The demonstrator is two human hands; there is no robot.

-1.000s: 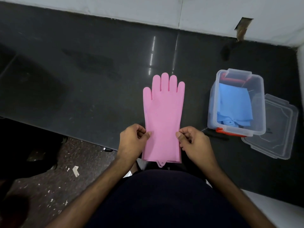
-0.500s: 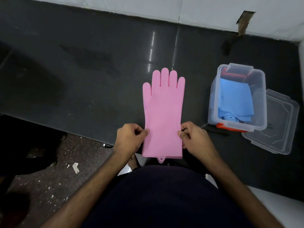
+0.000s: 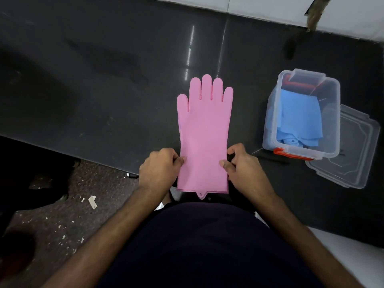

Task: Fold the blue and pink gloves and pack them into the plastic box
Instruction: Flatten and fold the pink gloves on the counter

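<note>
- Pinching the two long edges of a pink rubber glove [image 3: 203, 138], a person stands at a dark, glossy surface [image 3: 104, 80], seen from a head-worn camera looking down.
- The left hand [image 3: 159, 168] has its grip closed on the glove's left edge, thumb on top of the cuff section and the other fingers curled beside it.
- The right hand [image 3: 244, 165] has its grip closed on the opposite edge at about the same height, thumb tip pressed onto the pink material.
- The glove lies flat and unfolded, palm area smooth, its five fingers pointing away from the person toward the white wall [image 3: 270, 9]; the cuff end, with a small tab and hole at its middle, hangs just past the near edge of the surface.
- To the right, well clear of the glove, a clear plastic box [image 3: 330, 113] with orange-red latches stands open on the same surface.
- A blue glove [image 3: 299, 119] sits folded inside the box, filling much of its floor, one blue fingertip or tab showing at the near end.
- The box's clear lid [image 3: 351, 154] lies on the surface just beside the box, on its right, partly tucked behind the box's near corner.
- A thin dark object rests on the surface just in front of the box; what it is cannot be told.
- Below the surface edge at left, a speckled floor [image 3: 68, 204] shows scattered pale scraps.
</note>
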